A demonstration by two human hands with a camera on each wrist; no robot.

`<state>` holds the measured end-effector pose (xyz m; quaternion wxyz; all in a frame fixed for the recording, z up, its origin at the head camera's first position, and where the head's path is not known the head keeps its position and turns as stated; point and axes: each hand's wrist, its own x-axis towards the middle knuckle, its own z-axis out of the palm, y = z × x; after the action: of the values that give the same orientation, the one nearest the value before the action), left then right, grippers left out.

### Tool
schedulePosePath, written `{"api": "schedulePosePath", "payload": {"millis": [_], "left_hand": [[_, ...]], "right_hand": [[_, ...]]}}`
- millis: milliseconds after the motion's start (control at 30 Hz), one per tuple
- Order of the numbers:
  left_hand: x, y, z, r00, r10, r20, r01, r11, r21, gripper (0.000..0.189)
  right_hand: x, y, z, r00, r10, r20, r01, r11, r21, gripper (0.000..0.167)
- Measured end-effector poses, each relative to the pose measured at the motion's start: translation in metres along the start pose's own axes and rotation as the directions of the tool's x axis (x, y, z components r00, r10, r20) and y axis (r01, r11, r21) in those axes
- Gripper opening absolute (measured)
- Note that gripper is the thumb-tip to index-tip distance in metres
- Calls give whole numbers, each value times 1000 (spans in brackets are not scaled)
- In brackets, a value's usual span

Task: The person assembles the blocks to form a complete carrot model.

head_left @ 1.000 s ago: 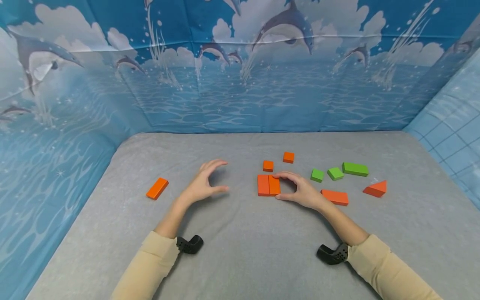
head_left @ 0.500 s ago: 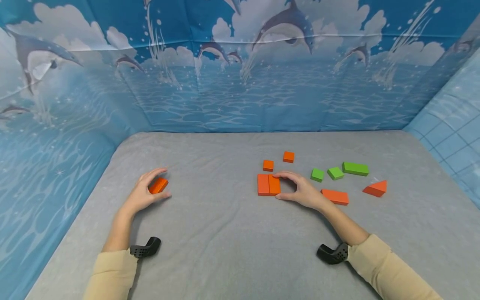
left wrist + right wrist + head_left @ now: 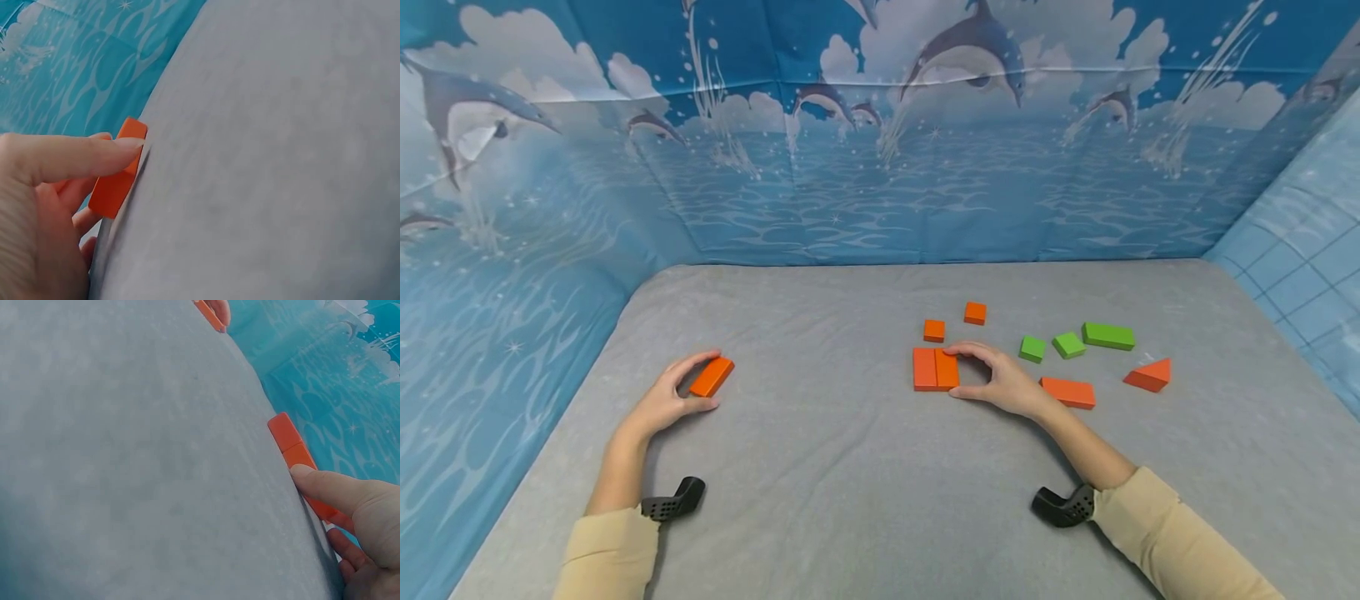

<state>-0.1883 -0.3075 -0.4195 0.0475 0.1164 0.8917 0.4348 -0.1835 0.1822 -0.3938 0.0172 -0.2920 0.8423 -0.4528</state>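
Toward the left of the grey surface, my left hand (image 3: pixel 664 402) has thumb and fingers at opposite ends of an orange rectangular block (image 3: pixel 712 377). In the left wrist view the thumb (image 3: pixel 94 155) lies across that block's near side. My right hand (image 3: pixel 1003 382) grips another orange rectangular block (image 3: pixel 947 370) between thumb and fingers. A red-orange block (image 3: pixel 925 370) lies flush against its left side. The right wrist view has these two joined end on, with the right thumb (image 3: pixel 325 487) on the nearer one.
Behind the pair lie two small orange blocks (image 3: pixel 934 331). To the right are two small green blocks (image 3: pixel 1032 349), a long green block (image 3: pixel 1108 336), a red-orange block (image 3: pixel 1067 392) and a triangular block (image 3: pixel 1148 376). A dolphin-print curtain (image 3: pixel 850 192) borders the grey surface (image 3: pixel 835 500).
From the middle, my left hand has moved left to the lone orange block and closed its thumb and fingers about it. My right hand has stayed at the paired blocks.
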Motion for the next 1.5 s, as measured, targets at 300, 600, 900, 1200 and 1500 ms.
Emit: {"api": "schedulePosePath", "payload": {"millis": [300, 600, 900, 1200, 1500], "left_hand": [[2, -1, -7, 993, 79, 83, -68, 989, -131, 64], [4, 1, -5, 998, 5, 65, 1, 997, -82, 63], [10, 6, 2, 999, -52, -11, 52, 999, 0, 66], [36, 51, 36, 998, 55, -12, -55, 998, -28, 62], [67, 92, 97, 985, 169, 38, -167, 984, -55, 62]], "right_hand": [[0, 3, 0, 1000, 5, 7, -5, 1000, 9, 52], [-1, 3, 0, 1000, 3, 5, -3, 1000, 8, 52], [0, 0, -1, 999, 33, 13, -33, 999, 5, 52], [0, -2, 0, 998, 67, 18, -67, 998, -7, 53], [1, 33, 5, 999, 46, 8, -46, 999, -4, 56]]}}
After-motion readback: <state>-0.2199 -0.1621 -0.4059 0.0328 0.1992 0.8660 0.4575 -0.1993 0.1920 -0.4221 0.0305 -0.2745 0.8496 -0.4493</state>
